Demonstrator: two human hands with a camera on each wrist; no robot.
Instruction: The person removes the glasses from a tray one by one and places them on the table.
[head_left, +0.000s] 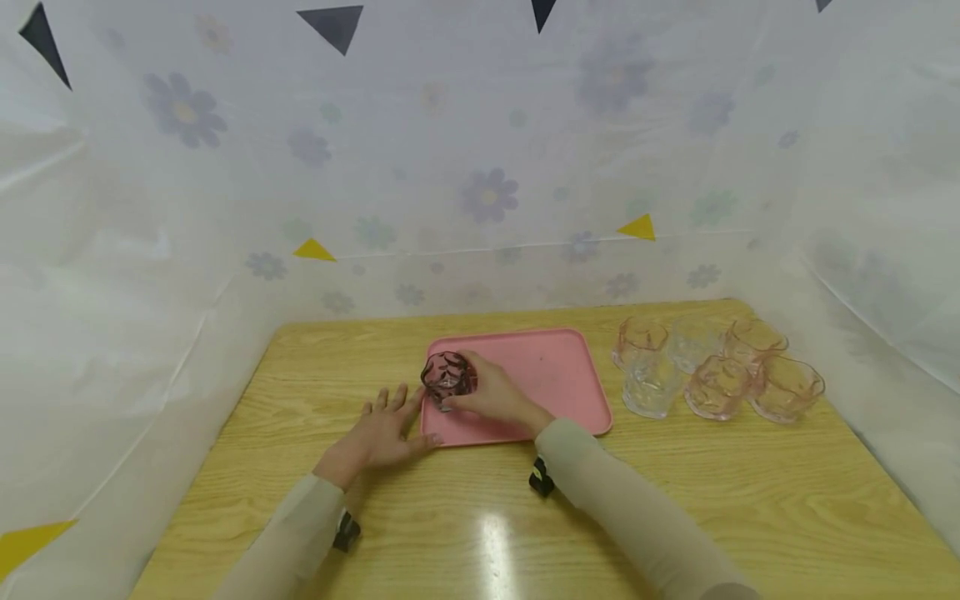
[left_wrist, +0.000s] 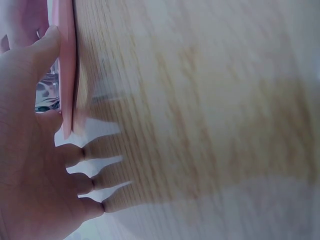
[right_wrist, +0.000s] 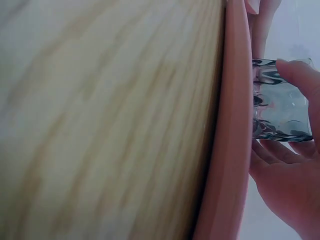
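Observation:
A dark-tinted, wavy-walled glass (head_left: 444,375) stands upright at the left end of a pink tray (head_left: 555,367). My right hand (head_left: 491,392) grips this glass from its right side, thumb toward the front. The right wrist view shows the same glass (right_wrist: 280,107) between the thumb and fingers of the right hand (right_wrist: 295,185). By the tray's left edge, my left hand (head_left: 382,437) lies with its fingers spread and nearly straight. In the left wrist view the thumb of the left hand (left_wrist: 30,165) is at the tray's rim (left_wrist: 67,65); the glass is partly hidden there.
Several wavy glasses are grouped at the table's right side, some pinkish like the front one (head_left: 717,387), others clear like the nearer one (head_left: 651,387). The wooden table (head_left: 420,517) is bordered by white flower-printed sheeting (head_left: 487,275) at the back and sides.

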